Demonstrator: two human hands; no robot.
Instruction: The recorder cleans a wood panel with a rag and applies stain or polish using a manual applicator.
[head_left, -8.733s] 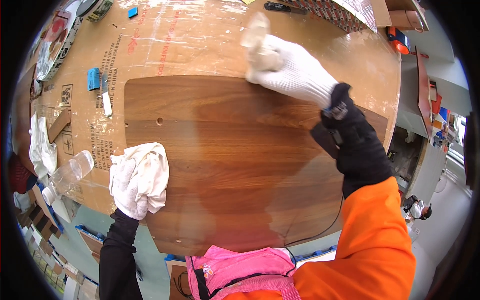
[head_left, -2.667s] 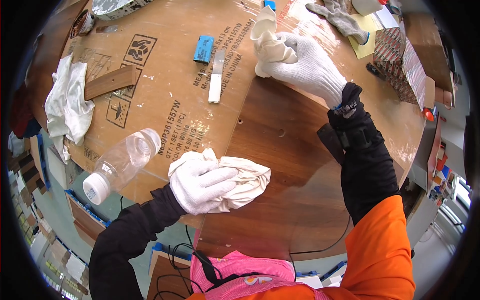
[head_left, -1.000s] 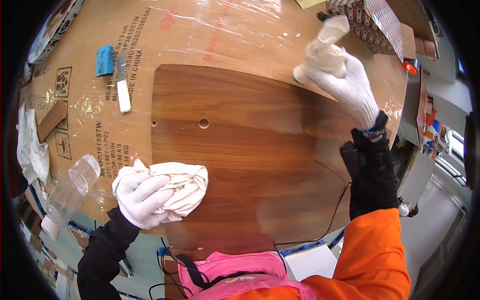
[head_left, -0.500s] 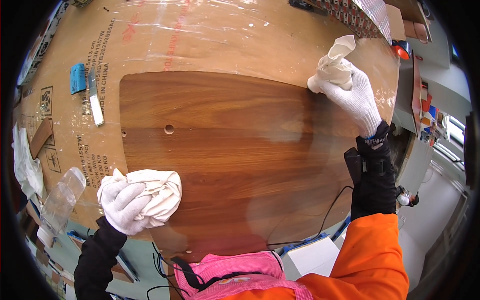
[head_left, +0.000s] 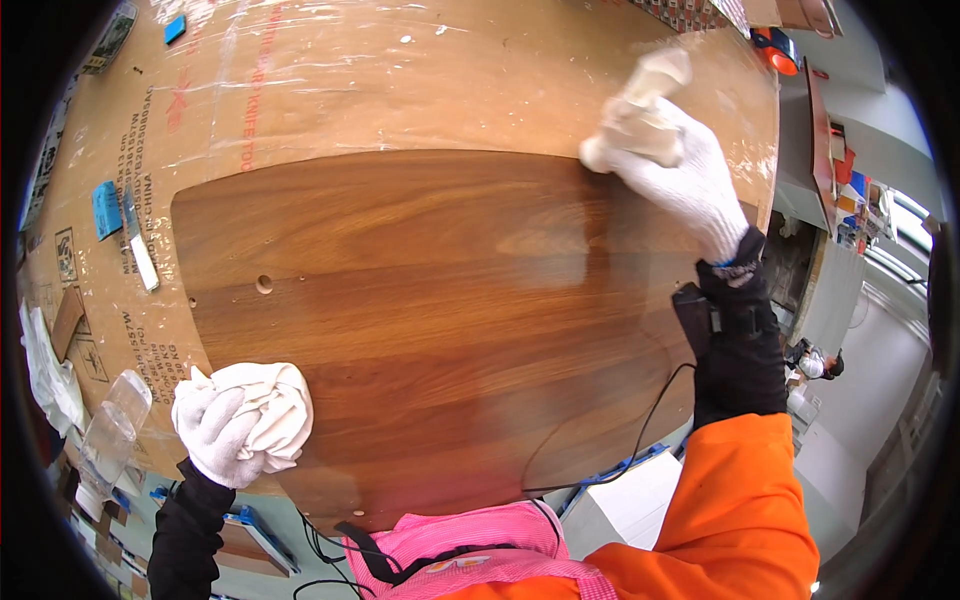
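Note:
A glossy brown wood-grain panel with a rounded corner and small holes lies flat in front of me. My left hand, in a white knit glove, is closed on a bunched white cloth at the panel's near left edge. At the far right edge, my right hand, gloved likewise, grips a crumpled cream cloth. That cloth is smeared by motion; its lower end meets the panel's far edge. A hazy, paler patch shows on the panel's right part.
Cardboard covers the table beneath the panel. To the left lie a blue block, a putty knife, a clear plastic bottle and a white cloth. A black cable crosses the near right side. Another person is far right.
In the view, the panel and table things have shifted left. My right hand with its cloth has moved slightly left along the far edge. My left hand keeps its cloth at the near left edge.

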